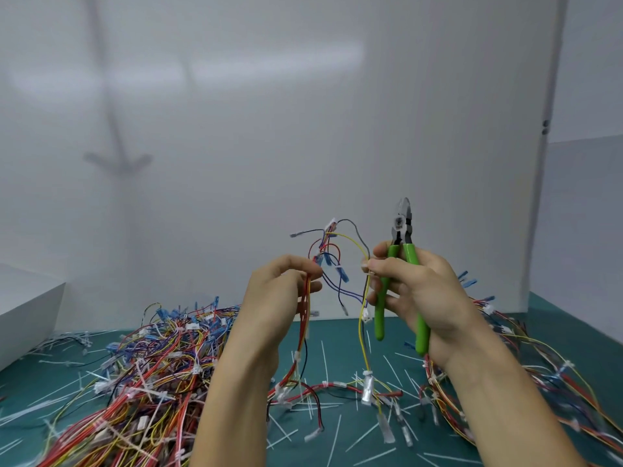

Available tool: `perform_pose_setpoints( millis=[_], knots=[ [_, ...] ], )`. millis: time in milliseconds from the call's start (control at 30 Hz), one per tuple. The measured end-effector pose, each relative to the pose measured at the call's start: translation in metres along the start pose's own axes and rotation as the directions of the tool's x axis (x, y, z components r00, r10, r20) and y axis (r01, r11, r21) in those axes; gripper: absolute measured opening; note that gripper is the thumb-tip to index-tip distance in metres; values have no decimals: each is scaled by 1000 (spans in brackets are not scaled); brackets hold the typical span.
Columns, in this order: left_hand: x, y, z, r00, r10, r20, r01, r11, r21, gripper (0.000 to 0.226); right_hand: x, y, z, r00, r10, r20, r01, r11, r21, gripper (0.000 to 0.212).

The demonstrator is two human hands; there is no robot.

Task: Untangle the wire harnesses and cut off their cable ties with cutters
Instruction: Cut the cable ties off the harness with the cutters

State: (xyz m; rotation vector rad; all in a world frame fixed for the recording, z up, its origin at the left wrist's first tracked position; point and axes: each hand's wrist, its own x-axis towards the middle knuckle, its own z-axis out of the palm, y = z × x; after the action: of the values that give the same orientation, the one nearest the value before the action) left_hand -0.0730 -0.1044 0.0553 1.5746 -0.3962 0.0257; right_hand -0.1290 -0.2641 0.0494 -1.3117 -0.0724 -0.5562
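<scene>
A: Where's the harness [328, 257]?

B: In the air between both hands, above the tabletop [337, 335]. Its top loops rise over the knuckles. Two tails drop down to a red trunk [317, 387] lying on the mat.

A: And the grip?

B: The left hand [279, 298] has its fingers [303, 264] curled round a red and yellow strand, pinching it near the top. The right hand [414, 291] holds the cutters [401, 230] in its palm by the green handles. Its thumb and forefinger also nip the yellow wire [362, 332] at a small white fitting.

A: Which way do the cutters point?

B: Nose up, long axis near upright and leaning a touch left. The blades look closed and are clear of any wire.

A: How will the harness behave?

B: My guess is light and floppy. The thin wires sag under their own weight and will snag on each other, and the blue terminals [342, 274] catch in loops. Better to hold it at a bound spot or a connector than on a single loose wire, and to draw strands out gently rather than yank.

A: Its direction?

B: The held strands run up and down. The trunk on the mat runs roughly left to right, with white ties [325, 384] not yet cut.

A: Anything around it?

B: A heap [151, 365] of harnesses to the left, more wires [505, 348] to the right, and white offcuts [324, 357] scattered between.
</scene>
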Motion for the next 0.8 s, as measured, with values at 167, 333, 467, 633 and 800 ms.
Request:
perform_pose_setpoints(
  millis=[167, 333, 467, 633, 800],
  knots=[
    [2, -1, 3, 997, 42, -59, -38, 997, 68, 33, 1, -2, -3, 997, 56, 60, -64, 988, 144, 15],
    [1, 1, 2, 998, 3, 64, -4, 1000, 11, 55, 1, -1, -2, 995, 71, 70, -78, 992, 103, 16],
    [-3, -2, 7, 987, 111, 114, -110, 994, -20, 30, 0, 5, 4, 998, 37, 49, -34, 997, -63, 14],
    [-2, -3, 11, 986, 95, 137, -82, 992, -99, 20, 0, 12, 9, 999, -22, 38, 28, 985, -171, 11],
    [-2, -5, 9, 992, 100, 73, -88, 984, -153, 14, -1, 10, 14, 991, -134, -17, 119, 924, -362, 7]
  ],
)
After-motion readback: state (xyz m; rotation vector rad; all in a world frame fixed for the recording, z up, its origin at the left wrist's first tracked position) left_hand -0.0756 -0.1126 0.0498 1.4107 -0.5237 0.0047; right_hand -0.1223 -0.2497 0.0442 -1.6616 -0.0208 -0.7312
